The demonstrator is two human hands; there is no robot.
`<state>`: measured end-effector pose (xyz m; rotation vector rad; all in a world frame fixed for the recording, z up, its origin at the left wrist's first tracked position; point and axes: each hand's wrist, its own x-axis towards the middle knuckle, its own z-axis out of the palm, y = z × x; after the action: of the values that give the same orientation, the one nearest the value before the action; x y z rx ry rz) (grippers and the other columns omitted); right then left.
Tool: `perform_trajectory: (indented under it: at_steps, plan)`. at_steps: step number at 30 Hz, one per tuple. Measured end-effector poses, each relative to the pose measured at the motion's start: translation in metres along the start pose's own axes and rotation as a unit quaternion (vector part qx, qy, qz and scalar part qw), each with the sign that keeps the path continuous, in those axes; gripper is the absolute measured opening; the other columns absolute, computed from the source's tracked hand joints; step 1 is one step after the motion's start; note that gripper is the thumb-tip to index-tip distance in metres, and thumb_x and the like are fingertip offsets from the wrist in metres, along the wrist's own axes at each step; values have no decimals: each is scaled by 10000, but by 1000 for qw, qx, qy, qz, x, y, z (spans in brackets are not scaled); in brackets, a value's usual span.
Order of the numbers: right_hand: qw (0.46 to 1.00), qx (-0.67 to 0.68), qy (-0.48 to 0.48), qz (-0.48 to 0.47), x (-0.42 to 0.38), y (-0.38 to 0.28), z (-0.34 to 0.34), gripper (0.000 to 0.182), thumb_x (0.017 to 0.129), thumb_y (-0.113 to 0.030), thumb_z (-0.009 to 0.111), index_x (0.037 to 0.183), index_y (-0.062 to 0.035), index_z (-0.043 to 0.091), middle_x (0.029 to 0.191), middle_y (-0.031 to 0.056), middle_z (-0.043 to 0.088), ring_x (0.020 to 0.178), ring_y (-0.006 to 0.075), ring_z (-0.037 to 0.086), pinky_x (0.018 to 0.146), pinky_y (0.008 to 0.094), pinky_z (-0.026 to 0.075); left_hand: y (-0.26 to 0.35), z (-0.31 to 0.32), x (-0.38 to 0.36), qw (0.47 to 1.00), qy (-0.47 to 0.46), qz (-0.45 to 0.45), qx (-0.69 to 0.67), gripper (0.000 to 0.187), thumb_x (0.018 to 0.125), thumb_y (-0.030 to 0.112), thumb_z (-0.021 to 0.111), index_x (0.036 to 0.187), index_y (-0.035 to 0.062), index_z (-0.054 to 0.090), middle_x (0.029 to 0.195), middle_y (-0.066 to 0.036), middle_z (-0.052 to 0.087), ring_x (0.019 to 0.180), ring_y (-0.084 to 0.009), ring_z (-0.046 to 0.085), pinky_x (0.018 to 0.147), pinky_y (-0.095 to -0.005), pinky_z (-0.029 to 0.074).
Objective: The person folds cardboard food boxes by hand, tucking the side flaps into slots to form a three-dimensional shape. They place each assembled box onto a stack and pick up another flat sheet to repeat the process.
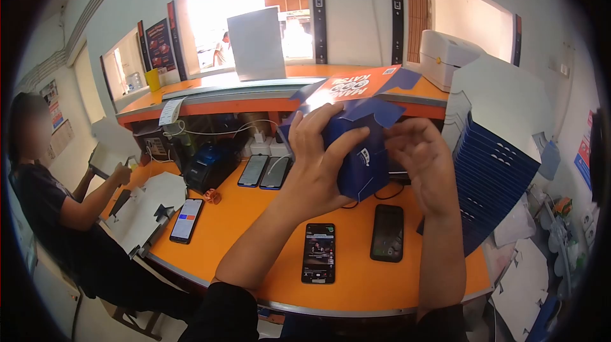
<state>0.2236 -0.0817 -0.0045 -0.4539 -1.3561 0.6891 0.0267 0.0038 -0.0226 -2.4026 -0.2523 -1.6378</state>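
Observation:
A blue folding cardboard box (363, 167), with an orange-and-white printed panel and flaps sticking out at its top, is held up tilted above the orange counter. My left hand (321, 157) wraps around its left side, thumb across the near face. At the box's right side is my right hand (420, 160), fingers curled in against the edge below a flap; the fingertips are partly hidden. On the counter below lie a phone with a lit screen (318, 253) and a dark phone (387, 234).
A tall stack of blue flat cartons (493, 176) stands at right. A black printer (207, 167), two charging phones (253, 170) and another lit phone (186, 221) lie left. A co-worker (70, 214) at left handles a carton near white carton sheets (149, 208). An orange shelf (216, 113) runs behind.

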Motion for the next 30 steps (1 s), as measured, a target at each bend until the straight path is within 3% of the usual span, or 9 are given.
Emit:
perform_trajectory:
  at_steps: [4, 10, 16, 22, 30]
  plan:
    - [997, 48, 61, -11, -1, -9, -1, 204, 1038, -226, 648, 1104, -35, 620, 1078, 67, 691, 1019, 138, 660, 958, 320, 525, 3, -2, 0, 996, -73, 41, 22, 946, 568, 307, 988, 1390, 299, 520, 1538, -147, 339, 1472, -401, 324, 1204, -656, 193]
    - [996, -68, 54, 26, -3, -8, -23, 5, 993, -60, 618, 994, -56, 621, 1042, 29, 652, 949, 120, 626, 947, 334, 512, 3, -2, 1, 996, -78, 50, -19, 917, 585, 320, 991, 1372, 298, 521, 1556, -154, 347, 1479, -398, 325, 1204, -655, 216]
    - [980, -179, 23, -77, 0, 0, -11, 79, 946, 15, 645, 921, -33, 587, 1038, 40, 557, 968, 112, 582, 924, 325, 503, -3, 8, -4, 984, -41, 34, -170, 1039, 586, 362, 1004, 1445, 272, 427, 1585, -198, 335, 1479, -436, 308, 1194, -595, 264]
    - [989, -127, -27, -75, -2, 1, -6, 71, 979, 1, 618, 928, -31, 580, 1045, 46, 543, 1012, 110, 560, 951, 326, 492, -5, 7, -2, 979, -24, 42, -196, 1048, 613, 380, 1001, 1464, 258, 401, 1590, -200, 328, 1475, -435, 309, 1176, -561, 307]
    - [992, -113, 8, -57, -4, -3, 2, 93, 1013, -55, 634, 978, -41, 549, 1044, 44, 553, 964, 94, 561, 879, 294, 501, -3, -1, -3, 989, -29, 39, -138, 940, 610, 327, 987, 1407, 260, 493, 1569, -196, 342, 1457, -447, 324, 1178, -591, 294]
